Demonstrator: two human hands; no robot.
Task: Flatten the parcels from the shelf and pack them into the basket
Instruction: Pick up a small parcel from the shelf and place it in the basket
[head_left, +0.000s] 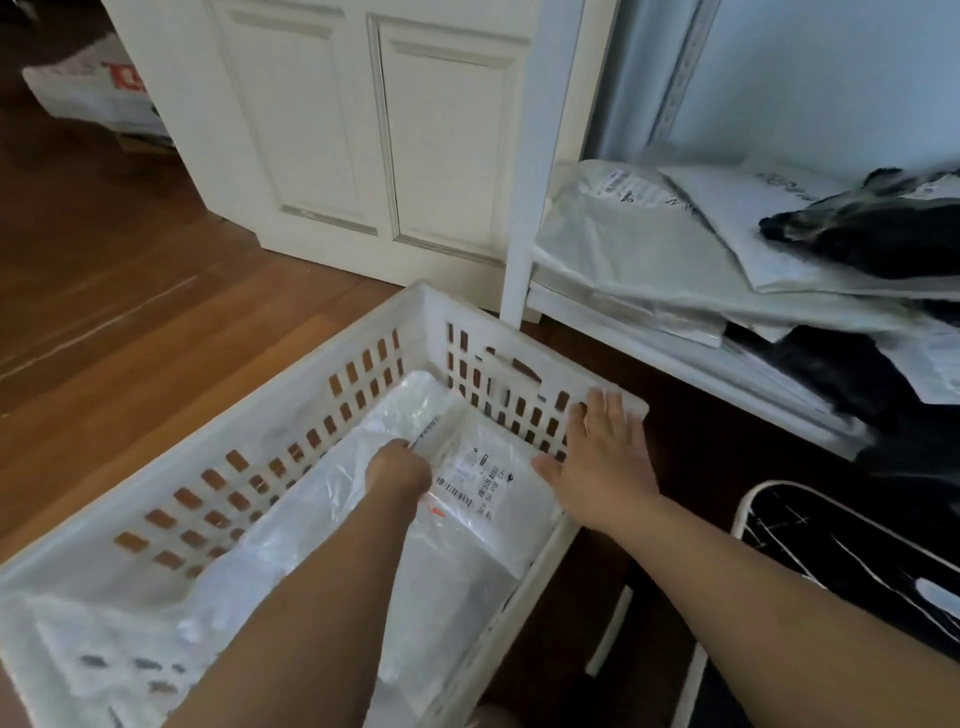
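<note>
A labelled parcel, a white poly mailer with a printed shipping label uppermost, is seen lying flat inside the basket, toward its far right corner. It rests on further clear and white plastic parcels that cover the basket floor. The material is judged to be thin, soft film: light, limp and slippery, likely to crease and slide rather than hold a shape. Little risk of breakage is apparent (the contents cannot be determined). A hold is best taken at an edge or corner by pinching, and flattening is best done with a flat palm pressed from the middle outward so that trapped air is driven out.

The left hand is lowered into the basket with its fingers curled down onto the edge of a clear parcel beside the label; a grip on that film appears to be made, though the fingertips are hidden. The right hand is held with fingers straight and spread at the basket's right rim near the far corner; nothing is gripped by it.

The basket stands on a wooden floor. Just to its right, a white shelf carries a stack of grey and white mailers and a black mailer, all not yet packed. A panelled white door is noted behind.
</note>
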